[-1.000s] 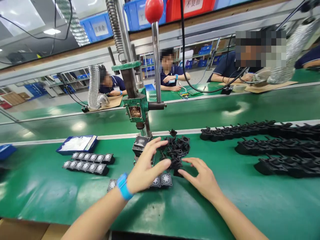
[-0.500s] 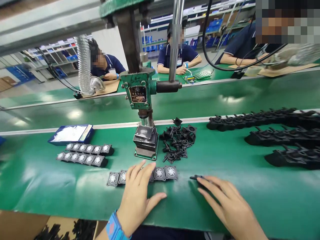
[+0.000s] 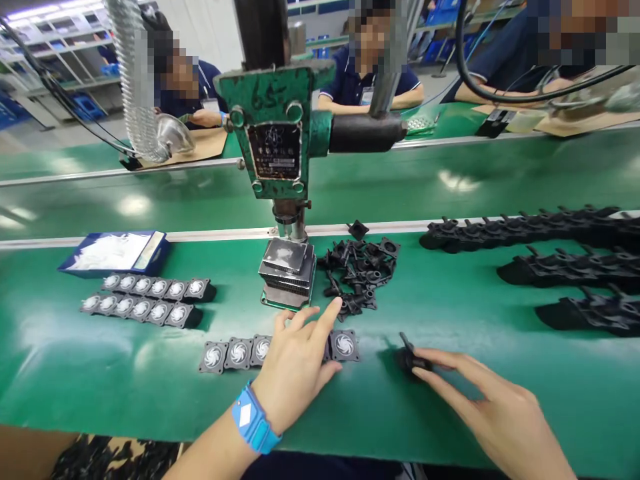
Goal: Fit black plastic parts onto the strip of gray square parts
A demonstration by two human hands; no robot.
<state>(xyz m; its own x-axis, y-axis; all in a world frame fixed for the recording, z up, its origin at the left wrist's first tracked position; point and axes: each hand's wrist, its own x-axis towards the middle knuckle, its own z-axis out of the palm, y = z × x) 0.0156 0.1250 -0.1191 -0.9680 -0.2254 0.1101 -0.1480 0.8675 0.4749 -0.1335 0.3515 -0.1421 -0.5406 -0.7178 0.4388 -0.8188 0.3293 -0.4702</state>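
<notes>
My left hand (image 3: 296,370), with a blue wrist strap (image 3: 256,417), hovers over a row of square black pump housings with white impellers (image 3: 239,353). Its fingers are spread and hide the middle of the row; the tips reach toward a heap of loose black plastic covers (image 3: 367,273). To the right of the row, my right hand (image 3: 480,393) pinches a black plastic cover with a thin spout (image 3: 407,357) between thumb and fingers, just over the green bench (image 3: 390,420). Behind my left hand, a stacked metal block (image 3: 287,273) sits under the green hand press (image 3: 275,133).
Two more rows of housings (image 3: 143,307) lie at the left, before a blue box of white material (image 3: 113,257). Rows of black parts (image 3: 575,267) line the right side. Co-workers (image 3: 370,80) sit across the bench. A box of black parts (image 3: 115,457) stands lower left.
My left hand has moved right along the row toward the heap. My right hand has shifted slightly right and turned the black cover so its spout points up. The view has moved closer.
</notes>
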